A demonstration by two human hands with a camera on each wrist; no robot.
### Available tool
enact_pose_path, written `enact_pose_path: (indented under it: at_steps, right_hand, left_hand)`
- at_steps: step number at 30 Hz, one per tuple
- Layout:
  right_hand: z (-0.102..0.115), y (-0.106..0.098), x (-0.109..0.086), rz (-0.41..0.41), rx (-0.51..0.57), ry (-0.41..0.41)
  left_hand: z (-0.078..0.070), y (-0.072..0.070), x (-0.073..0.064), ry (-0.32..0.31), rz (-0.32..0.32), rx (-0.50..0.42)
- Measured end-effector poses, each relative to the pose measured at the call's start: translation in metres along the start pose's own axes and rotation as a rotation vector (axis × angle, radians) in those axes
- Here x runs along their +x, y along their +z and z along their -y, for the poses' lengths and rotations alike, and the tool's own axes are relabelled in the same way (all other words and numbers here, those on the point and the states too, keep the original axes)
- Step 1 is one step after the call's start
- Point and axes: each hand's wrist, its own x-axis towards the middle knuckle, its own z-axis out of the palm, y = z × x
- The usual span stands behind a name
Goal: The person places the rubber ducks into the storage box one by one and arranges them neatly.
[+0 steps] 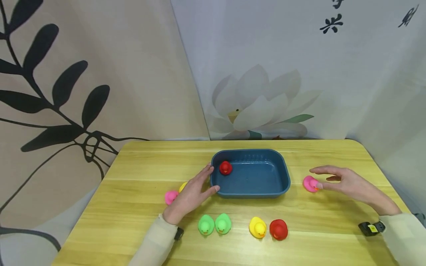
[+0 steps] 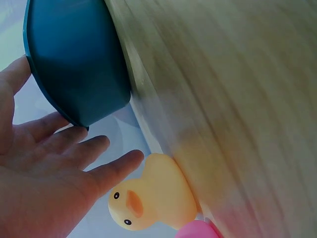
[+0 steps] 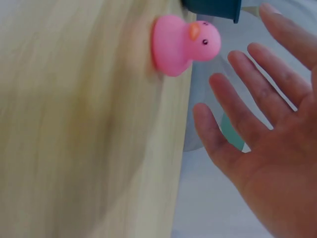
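Observation:
A blue rectangular basin (image 1: pixel 251 190) stands on the wooden table, with one red rubber duck (image 1: pixel 225 168) inside at its left end. My left hand (image 1: pixel 191 195) rests its fairly straight fingers and thumb against the basin's left rim. Beside that hand are a yellow duck (image 2: pixel 171 191) and a pink duck (image 1: pixel 171 197), partly hidden in the head view. To the basin's right sits another pink duck (image 1: pixel 310 184). My right hand (image 1: pixel 349 184) hovers around its right side, fingers spread and apart from it in the right wrist view (image 3: pixel 185 44).
Nearer the table's front lie two green ducks (image 1: pixel 214 224), a yellow duck (image 1: pixel 257 227) and a red duck (image 1: pixel 279 229). Behind the table's back edge hangs a printed cloth (image 1: pixel 149 74). Each wrist carries a small black device (image 1: pixel 368 228).

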Motion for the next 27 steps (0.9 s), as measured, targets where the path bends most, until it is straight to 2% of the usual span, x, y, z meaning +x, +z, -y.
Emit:
enact_pose_path:
  at_steps: [13,27]
  right_hand:
    - [-0.013,0.007,0.004,0.061,0.102,-0.006]
    - [-0.014,0.013,0.004,0.030,0.095,0.004]
  left_hand:
    - [0.000,0.001,0.000,-0.009,-0.001,-0.019]
    - [0.002,0.000,-0.001,0.008,-0.001,-0.009]
